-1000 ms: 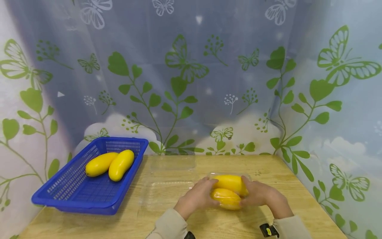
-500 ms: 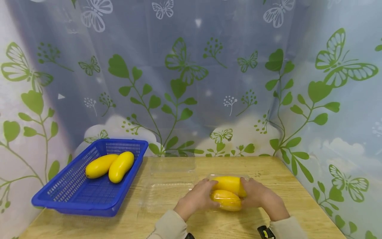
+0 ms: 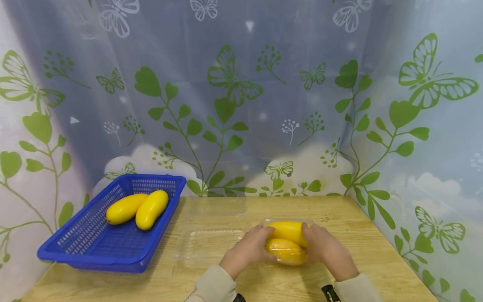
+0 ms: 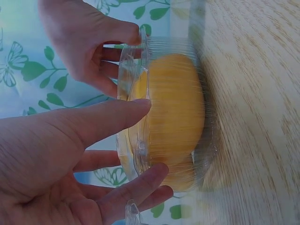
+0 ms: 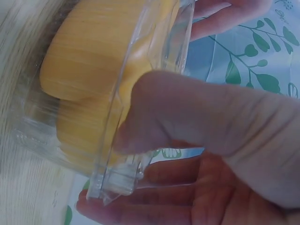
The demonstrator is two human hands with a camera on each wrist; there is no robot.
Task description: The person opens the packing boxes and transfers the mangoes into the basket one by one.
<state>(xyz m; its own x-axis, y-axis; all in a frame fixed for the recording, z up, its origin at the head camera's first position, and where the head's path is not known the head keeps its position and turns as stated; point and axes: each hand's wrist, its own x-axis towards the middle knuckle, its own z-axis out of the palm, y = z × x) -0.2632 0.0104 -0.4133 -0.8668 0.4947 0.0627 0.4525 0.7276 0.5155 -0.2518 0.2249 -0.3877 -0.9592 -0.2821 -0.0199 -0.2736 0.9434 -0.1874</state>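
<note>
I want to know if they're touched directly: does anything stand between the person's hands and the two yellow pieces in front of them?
Yes, the clear plastic container: its sides surround the two yellow pieces, and the left hand and right hand touch it from outside.

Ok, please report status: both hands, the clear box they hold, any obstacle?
Left hand and right hand gripping clear box at opposite ends. Two yellow fruits inside. Another clear container beside left hand; not blocking, apparently.
</note>
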